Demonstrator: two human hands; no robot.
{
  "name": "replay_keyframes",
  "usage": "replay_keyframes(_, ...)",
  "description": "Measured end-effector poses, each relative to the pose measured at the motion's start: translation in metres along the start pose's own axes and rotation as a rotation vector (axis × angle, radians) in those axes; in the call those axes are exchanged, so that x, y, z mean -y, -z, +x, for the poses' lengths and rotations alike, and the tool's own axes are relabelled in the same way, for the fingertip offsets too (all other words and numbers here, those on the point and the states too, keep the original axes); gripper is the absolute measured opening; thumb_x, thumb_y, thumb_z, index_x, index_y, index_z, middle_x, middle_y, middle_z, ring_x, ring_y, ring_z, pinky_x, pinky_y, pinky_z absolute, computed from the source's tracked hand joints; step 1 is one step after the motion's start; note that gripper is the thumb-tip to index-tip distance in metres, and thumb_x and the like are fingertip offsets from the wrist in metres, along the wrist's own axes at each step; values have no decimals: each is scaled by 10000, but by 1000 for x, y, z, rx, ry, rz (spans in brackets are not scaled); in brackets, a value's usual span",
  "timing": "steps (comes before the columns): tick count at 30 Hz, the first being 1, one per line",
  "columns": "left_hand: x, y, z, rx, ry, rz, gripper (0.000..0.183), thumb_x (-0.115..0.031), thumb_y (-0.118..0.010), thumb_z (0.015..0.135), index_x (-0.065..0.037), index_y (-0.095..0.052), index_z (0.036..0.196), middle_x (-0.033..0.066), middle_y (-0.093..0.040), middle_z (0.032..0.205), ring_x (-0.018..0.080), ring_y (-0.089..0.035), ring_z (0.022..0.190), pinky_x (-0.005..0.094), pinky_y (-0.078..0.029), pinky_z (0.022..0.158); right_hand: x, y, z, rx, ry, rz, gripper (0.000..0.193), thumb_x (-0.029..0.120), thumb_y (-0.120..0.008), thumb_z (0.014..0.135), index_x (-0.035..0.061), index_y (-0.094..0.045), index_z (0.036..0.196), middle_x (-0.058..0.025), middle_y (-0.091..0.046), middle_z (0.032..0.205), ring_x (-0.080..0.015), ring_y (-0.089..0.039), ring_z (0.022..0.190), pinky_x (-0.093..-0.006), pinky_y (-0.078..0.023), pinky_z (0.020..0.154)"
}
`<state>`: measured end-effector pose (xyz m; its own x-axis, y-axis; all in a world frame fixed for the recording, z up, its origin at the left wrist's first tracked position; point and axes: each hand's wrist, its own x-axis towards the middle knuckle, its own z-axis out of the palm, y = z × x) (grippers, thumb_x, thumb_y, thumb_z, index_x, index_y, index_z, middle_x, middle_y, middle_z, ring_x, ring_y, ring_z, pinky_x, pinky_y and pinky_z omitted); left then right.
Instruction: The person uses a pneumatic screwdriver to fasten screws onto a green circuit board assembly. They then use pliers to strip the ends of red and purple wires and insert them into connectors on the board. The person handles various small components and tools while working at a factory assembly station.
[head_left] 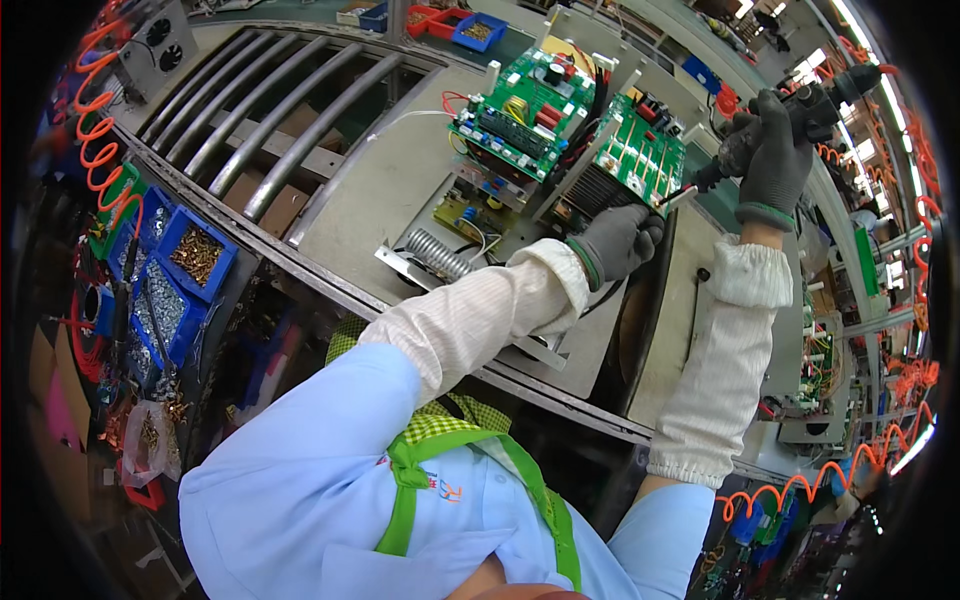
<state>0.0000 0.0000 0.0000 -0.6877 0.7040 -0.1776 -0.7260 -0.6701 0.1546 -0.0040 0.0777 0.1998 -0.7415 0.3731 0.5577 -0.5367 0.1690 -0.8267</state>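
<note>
My right hand [778,165], in a dark grey glove, is wrapped round a black power screwdriver [812,112]. Its bit points left and down, to the near right corner of a green circuit board [637,150]. Beneath that board sits a finned heat sink [592,190]. My left hand [615,245], gloved too, is closed against the near corner of this assembly, close to the bit; what its fingers hold is hidden. Beside it on the left stands another green board [525,115] with many parts. A metal coil [440,252] and a small board [470,218] lie nearer me.
The assembly stands on a metal panel [350,215] on the workbench. Metal rollers [300,130] run to the left. Blue bins [200,255] of screws hang at the left edge, near an orange coiled hose [95,150]. More small bins [478,32] stand at the back.
</note>
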Motion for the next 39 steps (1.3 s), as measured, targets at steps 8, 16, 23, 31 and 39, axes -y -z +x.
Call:
replay_keyframes(8,-5,-7,-13,28,-28,108,139,-165,-474,990,-53,-555,978,34,-550,805,82,-529,642,169,-435,486,4,-2,-4,58,-41,-5,243,216,-704,813,44,-585,936,-102,-607,627,-134,-528,436,-268,-393,383)
replay_keyframes(16,3,-9,-27,-73,-194,403,112,-213,-566,883,-102,-564,869,-19,-494,666,69,-465,548,217,-356,439,-8,-2,2,-12,5,30,260,223,-714,810,31,-608,949,-87,-619,642,-135,-554,447,-260,-425,412)
replay_keyframes(23,20,-5,-16,61,-630,1006,264,-249,-603,886,-12,-549,988,5,-533,800,101,-482,699,277,-441,636,4,3,-5,-12,29,12,268,242,-709,812,6,-605,883,-45,-549,566,-115,-513,434,-257,-370,380)
replay_keyframes(31,10,1,-1,-192,-754,1512,425,-369,-682,865,16,-656,1044,204,-684,946,325,-662,880,405,-497,796,5,4,-6,24,-35,29,358,294,-694,809,-36,-600,910,-103,-580,616,-132,-493,421,-269,-350,369)
replay_keyframes(39,-1,0,-2,-206,-836,1753,453,-461,-712,807,-37,-695,966,218,-669,897,390,-637,841,445,-498,754,6,6,-3,34,-137,93,434,346,-688,809,-61,-601,935,-104,-581,642,-121,-481,428,-254,-361,396)
